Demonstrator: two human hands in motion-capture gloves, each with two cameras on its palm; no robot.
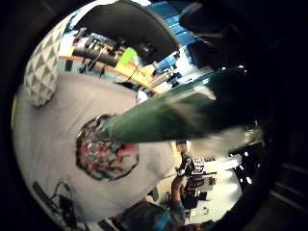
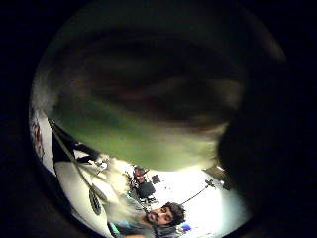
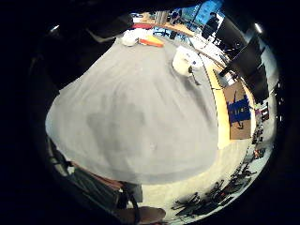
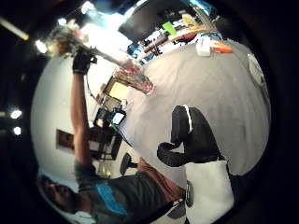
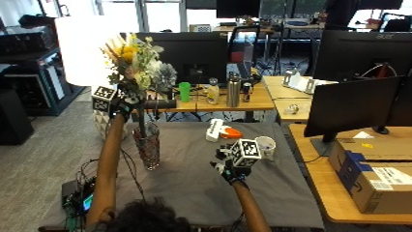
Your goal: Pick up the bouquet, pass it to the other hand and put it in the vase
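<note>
In the outside view my left hand (image 5: 124, 104) is raised above the table's left side and grips the stems of the bouquet (image 5: 138, 63), with its yellow, white and grey flowers upright. The green stems (image 1: 163, 118) run down from the palm, and their lower ends reach the mouth of the clear patterned vase (image 5: 147, 146). The vase (image 1: 107, 147) stands upright on the grey cloth. The right thumb side palm view shows the same left hand (image 4: 82, 61), bouquet (image 4: 63, 39) and vase (image 4: 136, 77). My right hand (image 5: 229, 169) hovers over the table's middle, fingers (image 4: 186, 136) loosely curled and holding nothing.
The table (image 5: 193, 186) has a grey cloth over it. A white mug (image 5: 264, 145) and a white and orange object (image 5: 219, 129) sit at its far right. A triangle-patterned white object (image 1: 41, 72) stands off the far left corner. Monitors and desks lie behind and to the right.
</note>
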